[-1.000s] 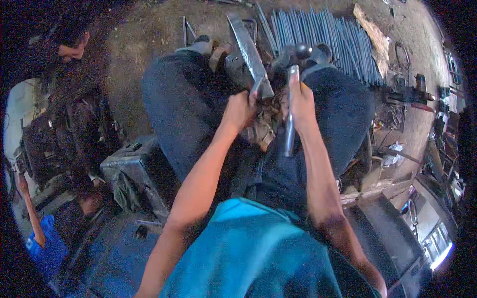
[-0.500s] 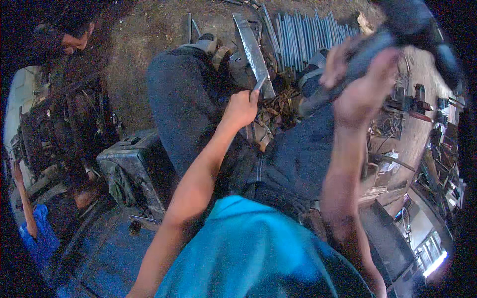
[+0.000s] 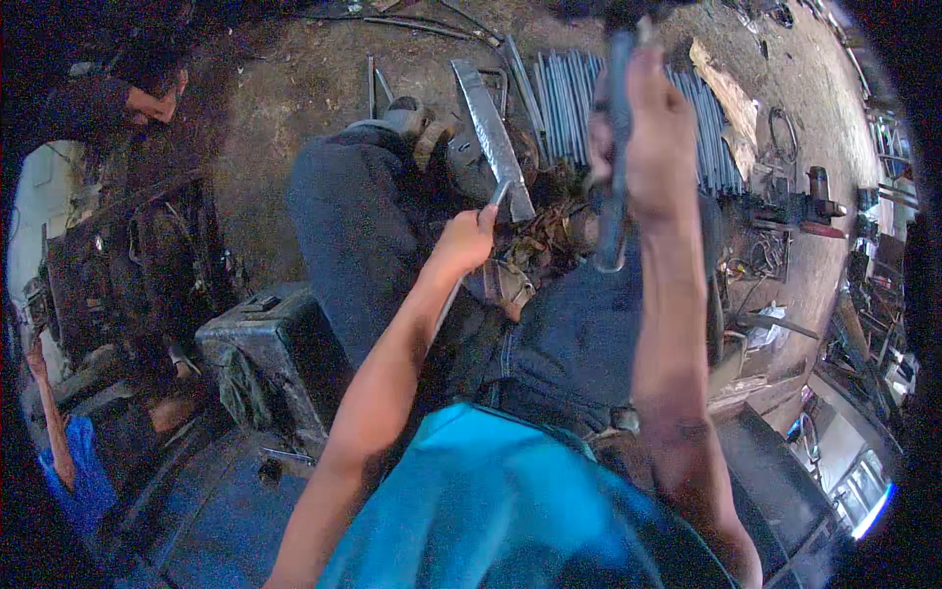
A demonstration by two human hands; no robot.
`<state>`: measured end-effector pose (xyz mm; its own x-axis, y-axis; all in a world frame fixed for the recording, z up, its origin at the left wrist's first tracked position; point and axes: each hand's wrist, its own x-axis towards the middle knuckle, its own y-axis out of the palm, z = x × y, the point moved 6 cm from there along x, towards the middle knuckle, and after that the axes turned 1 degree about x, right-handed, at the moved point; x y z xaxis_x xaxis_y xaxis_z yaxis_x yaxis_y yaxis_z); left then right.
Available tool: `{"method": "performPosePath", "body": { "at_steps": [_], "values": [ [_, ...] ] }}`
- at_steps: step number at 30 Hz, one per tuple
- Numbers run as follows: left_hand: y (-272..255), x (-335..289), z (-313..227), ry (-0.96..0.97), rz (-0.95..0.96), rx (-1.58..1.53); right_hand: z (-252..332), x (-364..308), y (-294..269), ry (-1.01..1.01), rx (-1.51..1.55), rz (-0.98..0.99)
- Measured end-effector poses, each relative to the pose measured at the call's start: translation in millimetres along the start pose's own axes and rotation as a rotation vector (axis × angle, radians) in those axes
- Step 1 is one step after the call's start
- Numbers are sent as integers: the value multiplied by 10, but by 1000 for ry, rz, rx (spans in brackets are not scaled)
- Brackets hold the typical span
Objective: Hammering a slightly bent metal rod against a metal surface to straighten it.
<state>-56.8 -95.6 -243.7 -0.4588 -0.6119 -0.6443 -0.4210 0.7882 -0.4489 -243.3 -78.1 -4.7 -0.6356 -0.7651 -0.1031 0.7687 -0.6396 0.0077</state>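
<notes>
My left hand [image 3: 465, 240] is closed around slim metal tongs [image 3: 448, 304], whose tip meets the lower part of a long flat metal blade [image 3: 488, 133]. The blade has a bright, dented surface and lies slanted between my legs, over a rounded grey block [image 3: 466, 162]. My right hand [image 3: 659, 147], slightly blurred, grips the dark handle of a hammer [image 3: 614, 211] raised over my right leg. The hammer's head is at the top edge, dark and hard to make out.
Several grey metal rods [image 3: 569, 103] lie in a row ahead, beside a pale wood piece [image 3: 731, 108]. A dark box [image 3: 270, 314] stands left of my leg. Dry scraps [image 3: 545, 231] lie between my legs. At the left are another person's face-side [image 3: 152, 98] and a blue sleeve [image 3: 83, 461].
The hammer has swung from the upper right toward the middle, and its handle now stands nearly upright. My left hand has shifted slightly down and left with the tongs; the blade sits a little lower.
</notes>
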Motion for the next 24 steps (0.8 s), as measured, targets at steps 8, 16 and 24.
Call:
{"method": "performPosePath", "body": {
  "at_steps": [8, 16, 24],
  "values": [
    [28, -4, -119, 70, -13, 28, 423, -188, 55, -408, 106, 84],
    [90, 82, -33, 39, -19, -18, -2075, -689, -161, 503, -305, -37],
    [222, 76, 72, -166, 278, -446, -53, -119, -146, 11, -65, -28]
  ]
}}
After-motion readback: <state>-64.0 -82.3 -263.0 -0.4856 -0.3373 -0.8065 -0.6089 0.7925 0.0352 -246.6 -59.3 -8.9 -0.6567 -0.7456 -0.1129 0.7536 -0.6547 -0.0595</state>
